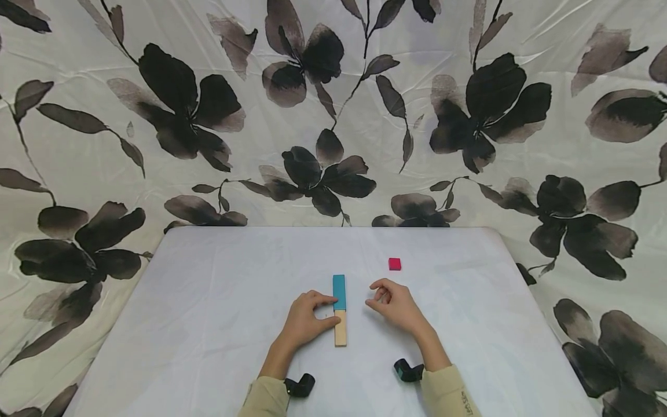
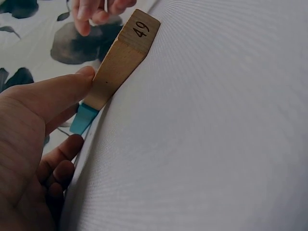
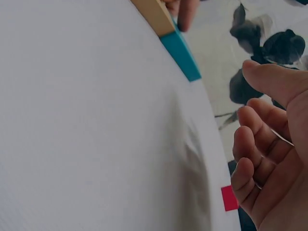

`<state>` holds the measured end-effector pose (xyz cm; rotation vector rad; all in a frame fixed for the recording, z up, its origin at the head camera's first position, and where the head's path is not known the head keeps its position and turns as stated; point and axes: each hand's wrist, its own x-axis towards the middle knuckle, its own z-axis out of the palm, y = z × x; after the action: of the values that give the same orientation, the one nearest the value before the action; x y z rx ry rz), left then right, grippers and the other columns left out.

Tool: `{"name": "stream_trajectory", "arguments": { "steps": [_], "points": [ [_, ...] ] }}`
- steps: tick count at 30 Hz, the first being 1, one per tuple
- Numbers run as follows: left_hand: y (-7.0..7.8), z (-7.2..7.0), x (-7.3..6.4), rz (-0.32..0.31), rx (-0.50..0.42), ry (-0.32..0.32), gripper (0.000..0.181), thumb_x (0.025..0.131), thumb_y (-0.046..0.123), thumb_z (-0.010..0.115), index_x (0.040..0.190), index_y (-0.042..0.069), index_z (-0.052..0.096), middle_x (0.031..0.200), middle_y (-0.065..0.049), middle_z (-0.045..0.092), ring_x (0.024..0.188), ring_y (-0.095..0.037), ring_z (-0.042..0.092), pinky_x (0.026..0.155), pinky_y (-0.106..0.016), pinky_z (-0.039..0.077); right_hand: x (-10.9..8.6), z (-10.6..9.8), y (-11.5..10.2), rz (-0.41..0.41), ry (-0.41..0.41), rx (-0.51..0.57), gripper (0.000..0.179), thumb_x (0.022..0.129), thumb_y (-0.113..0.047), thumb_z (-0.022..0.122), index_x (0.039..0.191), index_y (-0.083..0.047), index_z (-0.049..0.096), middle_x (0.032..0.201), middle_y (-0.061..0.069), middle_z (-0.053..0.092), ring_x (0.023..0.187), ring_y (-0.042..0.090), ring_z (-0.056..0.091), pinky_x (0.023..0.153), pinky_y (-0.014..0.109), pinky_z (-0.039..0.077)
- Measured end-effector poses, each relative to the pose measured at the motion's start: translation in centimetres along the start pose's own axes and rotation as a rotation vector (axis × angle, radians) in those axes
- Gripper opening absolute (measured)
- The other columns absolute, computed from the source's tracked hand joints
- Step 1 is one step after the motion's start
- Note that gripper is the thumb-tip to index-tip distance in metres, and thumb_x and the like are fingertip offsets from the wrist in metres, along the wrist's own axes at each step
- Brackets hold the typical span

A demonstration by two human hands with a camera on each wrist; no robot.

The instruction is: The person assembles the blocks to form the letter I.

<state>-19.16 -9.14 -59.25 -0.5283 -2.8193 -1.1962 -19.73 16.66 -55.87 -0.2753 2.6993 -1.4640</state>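
Observation:
A blue block (image 1: 339,291) and a plain wooden block (image 1: 340,337) lie end to end in a line on the white table. In the left wrist view the near end of the wooden block (image 2: 120,62) bears the number 49. My left hand (image 1: 306,318) is at their left side, index fingertip at the blue block and thumb at the wooden one, not wrapped round either. To the right, apart from the blocks, my right hand (image 1: 398,307) hovers with loosely bent fingers and holds nothing. Beyond it lies a small red block (image 1: 395,264).
The white-covered table (image 1: 208,278) ends at a straight far edge. Behind it hangs a pale cloth (image 1: 396,35) with dark flowers. A black camera mount sits on each wrist, one by the left sleeve (image 1: 266,397), the other by the right sleeve (image 1: 449,391).

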Motion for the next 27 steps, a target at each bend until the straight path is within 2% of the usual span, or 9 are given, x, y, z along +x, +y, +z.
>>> {"name": "stream_trajectory", "arguments": {
  "steps": [10,14,27],
  "points": [
    [0.1,0.0,0.0,-0.01,-0.009,-0.002,0.041,0.075,0.04,0.083,0.113,0.027,0.074,0.099,0.01,0.061,0.09,-0.01,0.052,0.077,-0.034,0.042,2.4,-3.3,0.9,-0.039,0.07,-0.05,0.026,0.083,-0.016,0.078,0.103,-0.005,0.067,0.078,-0.002,0.059,0.065,0.016,0.051,0.057,0.026,0.042],
    [0.1,0.0,0.0,-0.008,-0.008,-0.001,0.041,0.075,0.041,0.083,0.113,0.028,0.073,0.1,0.01,0.061,0.089,-0.01,0.051,0.077,-0.033,0.041,3.5,-4.5,1.4,-0.051,0.075,-0.077,0.027,0.084,-0.016,0.077,0.105,-0.003,0.067,0.079,-0.001,0.059,0.067,0.017,0.051,0.059,0.027,0.042],
    [0.1,-0.1,-0.2,-0.006,-0.003,-0.002,0.04,0.076,0.041,0.083,0.113,0.028,0.073,0.099,0.011,0.061,0.089,-0.009,0.051,0.077,-0.033,0.041,5.5,-6.8,2.2,-0.003,0.082,-0.131,0.027,0.085,-0.018,0.075,0.106,-0.004,0.067,0.081,0.002,0.061,0.074,0.02,0.052,0.065,0.032,0.043]
  ]
}}
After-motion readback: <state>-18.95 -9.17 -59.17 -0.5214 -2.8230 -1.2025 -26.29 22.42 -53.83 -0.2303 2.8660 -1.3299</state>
